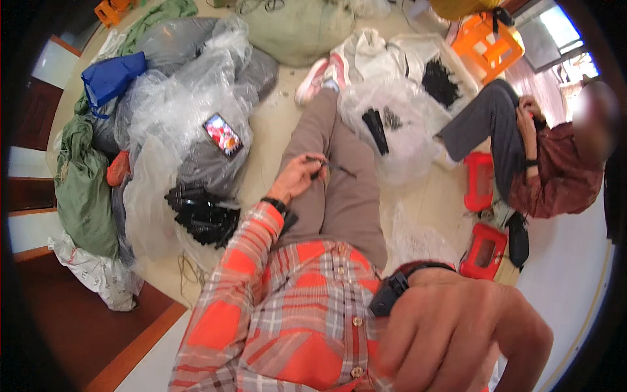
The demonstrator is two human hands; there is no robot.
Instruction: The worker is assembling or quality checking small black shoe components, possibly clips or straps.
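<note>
My left hand rests over my left thigh, its fingers closed around a small black piece with a thin dark stem sticking out to the right. What kind of part it is cannot be made out. Large and close at the lower right is my right hand, raised with its back showing and its fingers curled. Its fingertips are out of sight, so whatever they may grip is hidden. Beyond my right leg, a clear plastic bag carries black strip-like parts. Left of my left forearm lies a pile of shiny black parts.
A lit phone lies on plastic-wrapped grey bundles at the left. A blue bag and green sacks stand around them. Far right are a white tray of black pieces, an orange stool, red stools and a seated person.
</note>
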